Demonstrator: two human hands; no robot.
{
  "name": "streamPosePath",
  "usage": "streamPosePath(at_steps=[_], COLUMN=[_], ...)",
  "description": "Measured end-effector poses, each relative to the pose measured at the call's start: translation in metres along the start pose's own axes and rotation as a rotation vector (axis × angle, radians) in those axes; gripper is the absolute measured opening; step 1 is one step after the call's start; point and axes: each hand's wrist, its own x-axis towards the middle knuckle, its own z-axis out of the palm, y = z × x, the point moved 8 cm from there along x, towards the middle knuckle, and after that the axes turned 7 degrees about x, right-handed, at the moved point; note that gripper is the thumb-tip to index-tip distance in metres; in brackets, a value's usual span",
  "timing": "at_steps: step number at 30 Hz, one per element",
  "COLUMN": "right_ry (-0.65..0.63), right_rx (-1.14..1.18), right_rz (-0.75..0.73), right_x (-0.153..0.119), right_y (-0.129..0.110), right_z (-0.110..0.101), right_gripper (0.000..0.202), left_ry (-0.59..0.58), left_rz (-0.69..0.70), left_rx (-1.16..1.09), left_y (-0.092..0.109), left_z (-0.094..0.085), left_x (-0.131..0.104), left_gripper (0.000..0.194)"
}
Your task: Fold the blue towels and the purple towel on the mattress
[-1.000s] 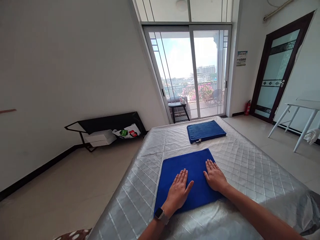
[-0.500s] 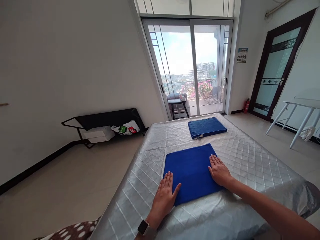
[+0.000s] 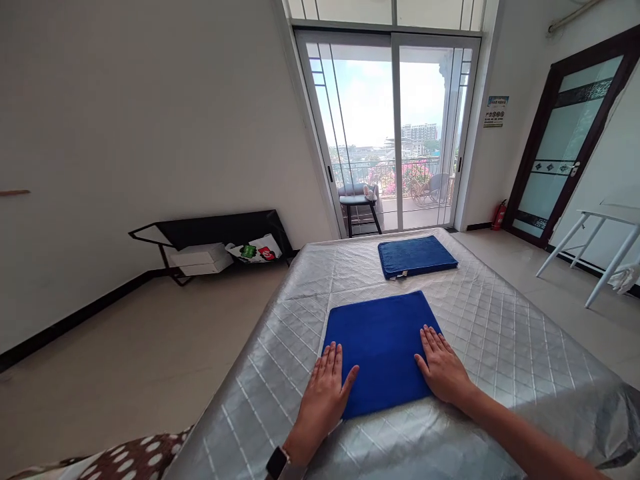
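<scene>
A bright blue square of cloth (image 3: 383,353) lies flat on the silver quilted cover (image 3: 295,340). My left hand (image 3: 326,395), with a dark watch at the wrist, rests palm down on the cloth's left edge, thumb spread from the fingers. On the right edge lies my right hand (image 3: 444,365), also palm down, its thumb apart from the fingers. Neither hand grips anything. Beyond the cloth, a darker blue folded stack (image 3: 418,256) with a small white tag sits on the cover, touched by neither hand.
A black rack (image 3: 220,230) holding white boxes (image 3: 201,259) and a printed bag stands by the left wall. Brown dotted fabric (image 3: 135,459) is at the lower left. White table legs (image 3: 611,267) stand at the right, near a red extinguisher (image 3: 499,215).
My right hand has slid a little toward me along the cloth's right edge. My left hand stays at the left edge. The view has shifted slightly.
</scene>
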Motion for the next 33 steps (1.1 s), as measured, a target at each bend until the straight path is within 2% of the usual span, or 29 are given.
streamPosePath(at_steps=[2, 7, 9, 11, 13, 15, 17, 22, 25, 28, 30, 33], right_ry=[0.012, 0.093, 0.126, 0.140, 0.129, 0.103, 0.074, 0.020, 0.011, 0.011, -0.006, -0.047], right_rx=[-0.008, -0.048, -0.076, -0.094, -0.086, -0.061, -0.034, -0.020, -0.008, -0.011, -0.015, -0.004], right_rz=[-0.007, -0.087, -0.128, -0.138, -0.120, -0.090, -0.061, -0.027, -0.021, -0.013, -0.010, -0.022], right_x=[0.001, 0.001, 0.002, 0.002, 0.003, 0.003, 0.002, 0.001, 0.001, 0.001, 0.002, 0.007], right_y=[0.002, 0.005, 0.006, 0.007, 0.007, 0.007, 0.005, 0.001, 0.000, 0.002, 0.005, 0.008], right_z=[0.002, 0.009, 0.011, 0.013, 0.013, 0.011, 0.008, 0.002, 0.001, 0.002, 0.004, 0.004], right_gripper=[0.071, 0.068, 0.065, 0.064, 0.065, 0.067, 0.070, 0.070, 0.071, 0.071, 0.072, 0.074], left_ry=[0.001, -0.026, -0.030, -0.015, -0.001, -0.013, -0.036, -0.068, -0.072, -0.029, -0.008, -0.036], left_rz=[0.032, 0.358, 0.418, 0.428, 0.423, 0.411, 0.361, 0.134, 0.061, 0.034, 0.025, 0.020], left_rx=[-0.045, -0.158, -0.177, -0.180, -0.165, -0.136, -0.105, -0.035, -0.009, -0.002, -0.003, -0.016], left_y=[0.028, 0.141, 0.167, 0.174, 0.166, 0.148, 0.119, 0.027, -0.007, -0.017, -0.015, -0.011], left_z=[-0.011, -0.039, -0.043, -0.043, -0.040, -0.034, -0.026, -0.004, 0.008, 0.012, 0.012, 0.009], left_x=[0.006, 0.025, 0.031, 0.035, 0.035, 0.031, 0.025, 0.000, -0.019, -0.032, -0.034, -0.032], left_gripper=[0.076, 0.068, 0.069, 0.069, 0.068, 0.068, 0.070, 0.074, 0.075, 0.075, 0.075, 0.077])
